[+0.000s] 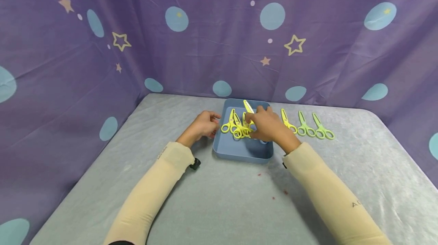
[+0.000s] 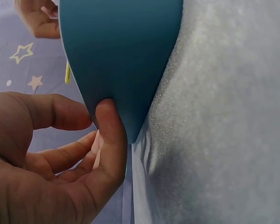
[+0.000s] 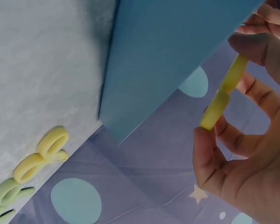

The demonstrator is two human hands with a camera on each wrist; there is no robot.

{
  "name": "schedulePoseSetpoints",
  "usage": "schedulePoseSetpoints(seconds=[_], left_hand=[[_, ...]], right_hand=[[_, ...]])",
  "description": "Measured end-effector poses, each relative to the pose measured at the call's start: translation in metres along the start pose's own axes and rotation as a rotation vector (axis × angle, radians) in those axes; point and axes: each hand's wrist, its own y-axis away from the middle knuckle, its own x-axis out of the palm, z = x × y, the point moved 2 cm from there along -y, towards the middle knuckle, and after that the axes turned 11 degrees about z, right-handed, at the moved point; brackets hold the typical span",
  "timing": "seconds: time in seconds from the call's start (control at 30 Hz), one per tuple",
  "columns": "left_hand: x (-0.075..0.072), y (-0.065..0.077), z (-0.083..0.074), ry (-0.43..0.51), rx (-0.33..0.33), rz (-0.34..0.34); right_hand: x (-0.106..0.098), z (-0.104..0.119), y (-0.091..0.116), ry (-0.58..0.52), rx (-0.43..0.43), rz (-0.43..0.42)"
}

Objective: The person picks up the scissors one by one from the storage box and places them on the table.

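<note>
In the head view my left hand (image 1: pixel 206 124) is at the left wall of a blue tray (image 1: pixel 239 157). The left wrist view shows its thumb on the tray's outer wall (image 2: pixel 121 51) and its forefinger at the rim. Over the tray's right side, my right hand (image 1: pixel 268 125) holds yellow scissors (image 1: pixel 248 107), their blades pointing away from me. The right wrist view shows their handle (image 3: pixel 219 107) between thumb and fingers. Several yellow scissors (image 1: pixel 238 127) lie overlapping inside the tray, partly hidden by my right hand.
Right of the tray, another pair of yellow scissors (image 1: pixel 288 122) and two pairs of green scissors (image 1: pixel 304 125) lie in a row on the pale cloth-covered table (image 1: pixel 219 207). A purple patterned curtain (image 1: pixel 219 47) hangs behind. Small red specks (image 1: pixel 285 192) mark the cloth.
</note>
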Motion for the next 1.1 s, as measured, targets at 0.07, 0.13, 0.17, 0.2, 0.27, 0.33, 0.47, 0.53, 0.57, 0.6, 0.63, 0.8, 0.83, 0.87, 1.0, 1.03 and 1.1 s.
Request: schedulePoseSetpoints(seconds=[0.07,0.13,0.17,0.2,0.27,0.33,0.47,0.53,0.57,0.6,0.63,0.8,0.83,0.87,1.0,1.03,1.1], left_hand=[[0.000,0.000,0.000,-0.004,-0.003,-0.001],[0.000,0.000,0.000,-0.005,-0.005,0.000],[0.000,0.001,0.000,-0.002,-0.006,0.000],[0.000,0.001,0.000,-0.001,-0.007,0.000],[0.000,0.001,0.000,0.001,-0.007,-0.001],[0.000,0.000,0.000,0.004,-0.008,-0.001],[0.001,0.001,0.000,0.007,-0.009,0.001],[0.001,0.002,-0.001,0.008,-0.011,0.003],[0.001,0.002,-0.001,0.005,-0.011,0.002],[0.001,0.002,-0.001,0.003,-0.011,0.001],[0.001,0.002,-0.001,0.001,-0.013,0.000],[0.003,0.002,-0.002,-0.008,-0.017,-0.001],[0.004,0.002,-0.002,-0.009,-0.017,0.000],[0.004,0.002,-0.002,-0.010,-0.016,0.002],[0.004,0.002,-0.003,-0.010,-0.018,0.006],[0.003,0.003,-0.003,-0.011,-0.019,0.005],[0.002,0.003,-0.002,-0.009,-0.026,0.000]], right_hand=[[0.000,-0.003,0.004,0.003,0.010,-0.027],[0.000,-0.006,0.008,0.008,0.019,-0.055],[0.000,-0.007,0.010,0.014,0.020,-0.070],[0.001,-0.009,0.011,0.017,0.021,-0.084],[0.002,-0.012,0.015,0.029,0.021,-0.111],[0.003,-0.015,0.018,0.034,0.025,-0.126],[0.005,-0.023,0.023,0.030,0.046,-0.138],[0.005,-0.027,0.026,0.022,0.056,-0.142],[0.005,-0.029,0.028,0.017,0.058,-0.148],[0.005,-0.031,0.030,0.009,0.060,-0.154],[0.004,-0.033,0.032,0.003,0.059,-0.165],[0.002,-0.046,0.043,-0.038,0.068,-0.215],[0.002,-0.049,0.045,-0.045,0.070,-0.226],[0.001,-0.052,0.047,-0.054,0.075,-0.235],[0.000,-0.065,0.055,-0.075,0.089,-0.268],[-0.001,-0.069,0.056,-0.079,0.091,-0.274],[-0.001,-0.075,0.058,-0.093,0.095,-0.274]])
